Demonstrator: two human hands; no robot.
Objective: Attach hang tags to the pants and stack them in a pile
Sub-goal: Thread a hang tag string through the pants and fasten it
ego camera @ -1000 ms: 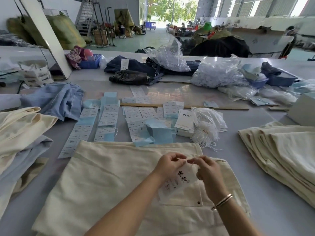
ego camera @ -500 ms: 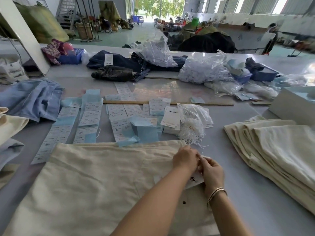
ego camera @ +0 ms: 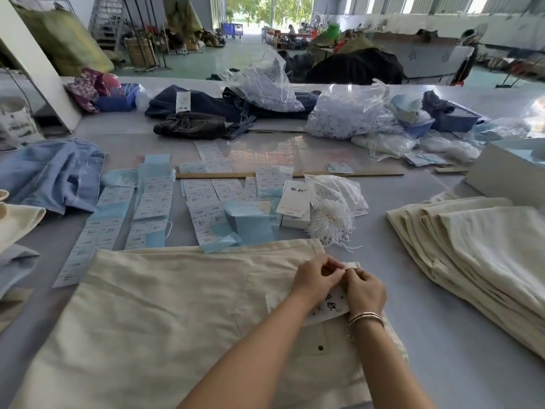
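Note:
A cream pair of pants (ego camera: 165, 314) lies flat on the grey table in front of me. My left hand (ego camera: 314, 280) and my right hand (ego camera: 365, 290) meet at the waistband's right end, by a belt loop (ego camera: 352, 264). Both pinch something small there, probably the tag's string; it is too small to make out. A white hang tag (ego camera: 327, 307) with black characters lies on the back pocket under my hands. To the right sits a pile of folded cream pants (ego camera: 477, 249). Behind the pants are a bundle of white strings (ego camera: 331, 221) and a stack of hang tags (ego camera: 295, 200).
Rows of blue and white label sheets (ego camera: 153, 208) cover the table's middle, behind them a wooden ruler (ego camera: 295, 174). Blue garments (ego camera: 53, 172) and cream ones lie at the left, dark jeans (ego camera: 206, 113) and clear bags (ego camera: 348, 113) at the back, a white box (ego camera: 507, 172) at the right.
My hands moved with the hang tag from over the back pocket up and right to the waistband's right end. The tag now lies on the pocket beneath them.

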